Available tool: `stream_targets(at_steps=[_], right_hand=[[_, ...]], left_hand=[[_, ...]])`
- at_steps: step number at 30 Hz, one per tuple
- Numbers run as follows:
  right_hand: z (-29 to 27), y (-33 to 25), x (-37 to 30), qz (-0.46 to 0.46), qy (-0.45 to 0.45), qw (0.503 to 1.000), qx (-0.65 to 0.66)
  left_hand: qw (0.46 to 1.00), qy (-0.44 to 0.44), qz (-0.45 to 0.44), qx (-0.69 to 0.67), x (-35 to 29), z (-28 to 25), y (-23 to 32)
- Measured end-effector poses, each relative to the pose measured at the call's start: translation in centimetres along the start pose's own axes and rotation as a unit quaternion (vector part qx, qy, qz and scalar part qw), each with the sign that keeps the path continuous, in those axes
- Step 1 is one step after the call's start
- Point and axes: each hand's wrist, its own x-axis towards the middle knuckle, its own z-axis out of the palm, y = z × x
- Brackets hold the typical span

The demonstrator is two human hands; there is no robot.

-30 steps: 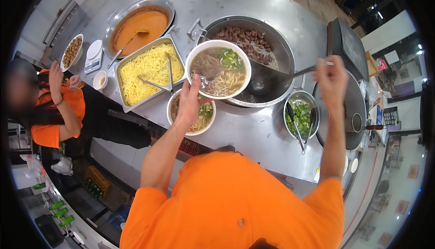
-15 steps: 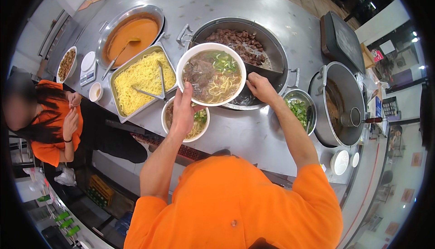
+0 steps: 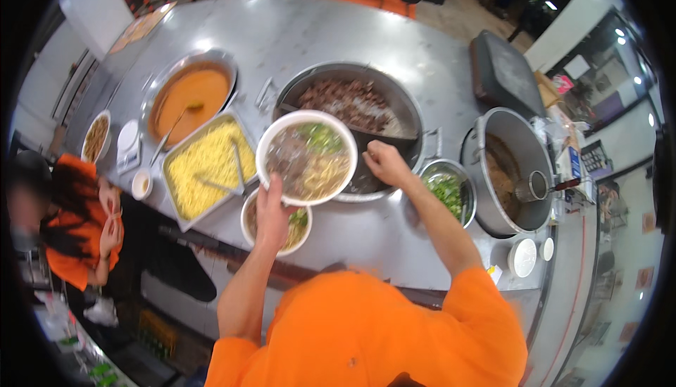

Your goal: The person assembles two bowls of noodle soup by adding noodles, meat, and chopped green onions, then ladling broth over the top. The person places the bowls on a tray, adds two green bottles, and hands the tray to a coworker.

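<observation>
My left hand (image 3: 273, 212) holds a white bowl of beef noodle soup (image 3: 307, 158) by its near left side, thumb at the rim. Sliced meat, noodles, broth and chopped greens fill it. The bowl hangs over the near left edge of a wide divided pot (image 3: 415, 116), which has chunks of meat in its far section. Just right of the bowl, my right hand (image 3: 386, 164) is closed above the pot's near section; what it grips is hidden. A second noodle bowl (image 3: 296, 239) stands partly covered below my left hand.
Left lie a tray of yellow noodles (image 3: 204, 172) with tongs and an orange sauce basin (image 3: 190, 98) with a ladle. Right are a bowl of chopped greens (image 3: 447, 190), a tall pot (image 3: 517, 169) and small white bowls (image 3: 522, 258). A co-worker (image 3: 81, 211) stands at the left.
The whole view has shifted, so the table sits lower in the picture. Against the pot, the held bowl has come slightly nearer to me. My right hand stays closed beside it.
</observation>
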Motion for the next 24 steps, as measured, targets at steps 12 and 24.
stream_targets(at_steps=[12,24], right_hand=[[-18.6,-11.7,1.6,0.162,0.224,0.952,0.129],[-33.6,-27.0,3.6,0.028,0.312,0.947,0.072]], left_hand=[[0.999,-0.037,0.01,-0.01,-2.3,-0.5,-0.9],[0.998,-0.058,-0.022,-0.025,-3.1,0.0,-3.4]])
